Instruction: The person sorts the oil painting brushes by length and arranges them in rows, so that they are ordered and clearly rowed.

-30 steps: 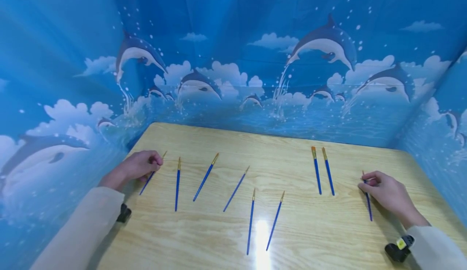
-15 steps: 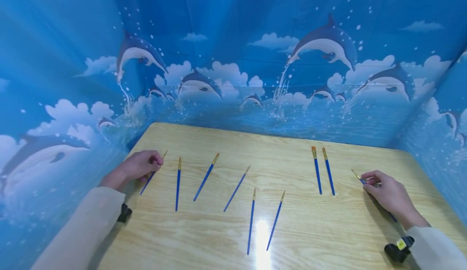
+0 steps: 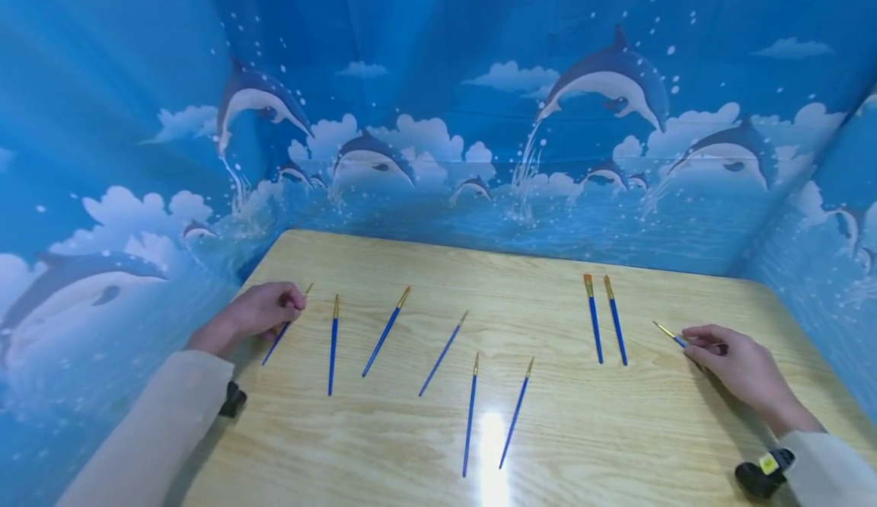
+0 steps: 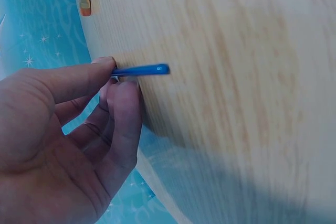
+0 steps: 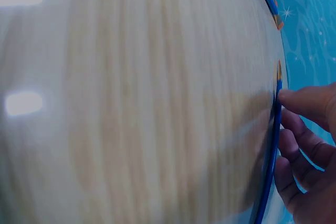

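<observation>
Between the left hand (image 3: 256, 310) and the right hand (image 3: 736, 366) lie seven brushes (image 3: 444, 353), and there's the left nipping a slim brush (image 4: 144, 70) in its fingertips, the right pinching another brush (image 5: 275, 129), bristles inward!

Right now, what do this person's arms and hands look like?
The left hand and right hand are bare, below long, plain cream sleeves. Each wrist carries a small black device; the right one has a yellow patch.
</observation>
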Motion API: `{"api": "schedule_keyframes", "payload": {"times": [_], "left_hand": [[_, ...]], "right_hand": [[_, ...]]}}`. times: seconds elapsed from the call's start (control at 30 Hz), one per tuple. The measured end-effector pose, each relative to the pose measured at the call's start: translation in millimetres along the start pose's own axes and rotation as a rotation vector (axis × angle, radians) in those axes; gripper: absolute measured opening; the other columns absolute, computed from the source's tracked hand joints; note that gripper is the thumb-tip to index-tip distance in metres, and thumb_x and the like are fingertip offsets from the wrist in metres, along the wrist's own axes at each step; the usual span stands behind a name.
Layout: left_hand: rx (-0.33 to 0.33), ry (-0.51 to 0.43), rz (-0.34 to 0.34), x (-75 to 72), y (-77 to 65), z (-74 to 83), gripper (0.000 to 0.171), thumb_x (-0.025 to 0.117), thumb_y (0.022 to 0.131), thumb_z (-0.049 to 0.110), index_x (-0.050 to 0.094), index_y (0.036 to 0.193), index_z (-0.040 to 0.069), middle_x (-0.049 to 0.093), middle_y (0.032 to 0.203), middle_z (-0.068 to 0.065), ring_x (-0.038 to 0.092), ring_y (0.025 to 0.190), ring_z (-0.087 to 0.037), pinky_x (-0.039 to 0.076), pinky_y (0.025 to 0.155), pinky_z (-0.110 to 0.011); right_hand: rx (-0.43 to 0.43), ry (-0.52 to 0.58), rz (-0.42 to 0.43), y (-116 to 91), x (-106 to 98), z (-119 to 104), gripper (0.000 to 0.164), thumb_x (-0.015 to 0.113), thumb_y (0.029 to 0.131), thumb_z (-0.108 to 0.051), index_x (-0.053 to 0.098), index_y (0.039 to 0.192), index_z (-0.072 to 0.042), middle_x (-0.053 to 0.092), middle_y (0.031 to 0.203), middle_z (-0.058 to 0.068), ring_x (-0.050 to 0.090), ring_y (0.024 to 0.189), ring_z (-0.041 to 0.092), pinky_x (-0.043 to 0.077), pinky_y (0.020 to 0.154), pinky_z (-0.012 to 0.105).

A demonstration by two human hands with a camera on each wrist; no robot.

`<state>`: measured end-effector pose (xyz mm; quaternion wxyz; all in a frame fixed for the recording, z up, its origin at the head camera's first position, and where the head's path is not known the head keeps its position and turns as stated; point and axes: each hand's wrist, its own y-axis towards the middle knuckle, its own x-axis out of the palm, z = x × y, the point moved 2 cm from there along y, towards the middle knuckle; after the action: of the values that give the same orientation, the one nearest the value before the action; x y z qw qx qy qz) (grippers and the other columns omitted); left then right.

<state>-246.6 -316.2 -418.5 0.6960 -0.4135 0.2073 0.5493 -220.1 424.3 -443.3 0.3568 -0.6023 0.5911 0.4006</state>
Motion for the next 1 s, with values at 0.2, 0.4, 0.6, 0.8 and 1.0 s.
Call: {"api": "schedule_keyframes", "payload": {"times": [0.2, 0.4, 0.6, 0.8, 1.0], "left_hand": [[0.006, 0.001, -0.004, -0.7, 0.7, -0.6, 0.010, 0.058, 0.112, 0.011, 0.063, 0.119, 0.006, 0.060, 0.105, -0.012, 0.059, 0.088, -0.024, 0.057, 0.070, -0.035], [0.001, -0.009, -0.013, -1.0, -0.3, -0.8, 0.009, 0.058, 0.112, 0.010, 0.063, 0.118, 0.006, 0.059, 0.103, -0.012, 0.058, 0.086, -0.024, 0.057, 0.070, -0.036], [0.005, -0.014, -0.019, -0.7, -0.8, 0.6, 0.009, 0.058, 0.112, 0.010, 0.063, 0.118, 0.006, 0.058, 0.101, -0.011, 0.057, 0.085, -0.024, 0.056, 0.069, -0.036], [0.005, -0.016, -0.021, -0.9, -1.1, 1.3, 0.009, 0.058, 0.112, 0.011, 0.063, 0.118, 0.006, 0.060, 0.102, -0.012, 0.058, 0.085, -0.024, 0.056, 0.070, -0.036], [0.014, -0.020, -0.022, -1.4, -0.4, 0.6, 0.009, 0.058, 0.112, 0.011, 0.063, 0.118, 0.006, 0.060, 0.102, -0.012, 0.058, 0.084, -0.023, 0.056, 0.069, -0.036]], "right_hand": [[0.039, 0.000, -0.032, -1.5, -3.6, 5.6, 0.032, 0.066, 0.111, -0.028, 0.075, 0.130, -0.004, 0.074, 0.101, 0.007, 0.050, 0.077, 0.005, 0.038, 0.066, 0.027], [0.035, -0.012, -0.043, 1.3, -4.0, 5.9, 0.023, 0.065, 0.110, -0.016, 0.077, 0.125, -0.003, 0.075, 0.107, 0.016, 0.055, 0.083, 0.016, 0.040, 0.069, 0.032], [0.022, -0.017, -0.043, 2.9, -5.1, 10.9, 0.022, 0.069, 0.108, -0.017, 0.078, 0.123, -0.004, 0.076, 0.118, 0.024, 0.064, 0.092, 0.016, 0.046, 0.074, 0.035], [0.043, -0.008, -0.034, 1.8, -7.0, 18.7, 0.028, 0.070, 0.109, -0.030, 0.079, 0.120, -0.006, 0.077, 0.115, 0.020, 0.059, 0.087, 0.002, 0.045, 0.073, 0.031], [0.026, -0.015, -0.015, 0.3, -6.7, 20.9, 0.023, 0.069, 0.109, -0.026, 0.080, 0.116, -0.007, 0.077, 0.110, 0.018, 0.057, 0.085, 0.000, 0.044, 0.072, 0.031]]}}
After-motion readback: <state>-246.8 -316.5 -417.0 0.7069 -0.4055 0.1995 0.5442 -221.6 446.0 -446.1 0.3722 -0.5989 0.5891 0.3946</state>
